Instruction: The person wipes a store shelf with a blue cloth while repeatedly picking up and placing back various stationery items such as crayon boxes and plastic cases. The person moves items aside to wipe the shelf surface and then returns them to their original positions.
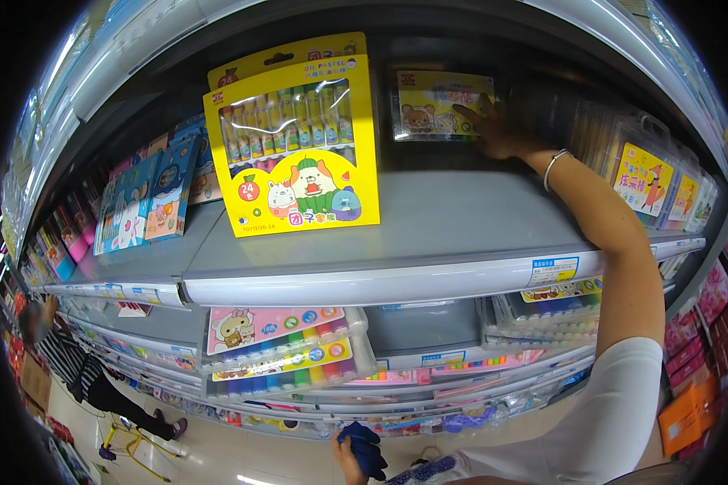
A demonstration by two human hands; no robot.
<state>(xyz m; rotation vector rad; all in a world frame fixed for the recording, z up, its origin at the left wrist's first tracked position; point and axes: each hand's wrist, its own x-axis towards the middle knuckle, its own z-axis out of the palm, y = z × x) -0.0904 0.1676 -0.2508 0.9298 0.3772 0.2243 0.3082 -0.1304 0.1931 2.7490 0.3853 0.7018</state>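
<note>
My right hand point(494, 130) reaches to the back of the upper grey shelf, its fingers spread over the front of a clear plastic case with a yellow bear label point(437, 106). Whether the fingers grip the case cannot be told. Left of it, a yellow cardboard box of oil pastels point(303, 182) with a clear window stands upright, another like it behind. Clear cases with yellow fox labels point(643, 179) stand in a row at the right. Low in the view, my left hand point(349, 458) holds a bunched dark blue cloth item point(361, 450), perhaps a glove.
The white shelf edge point(364, 288) runs across below my right forearm. Blue boxes point(173, 185) lean at the left. Cases of coloured markers point(285, 357) jut from the lower shelf. A person in a striped top point(67, 357) stands at the far left near a yellow trolley point(127, 439).
</note>
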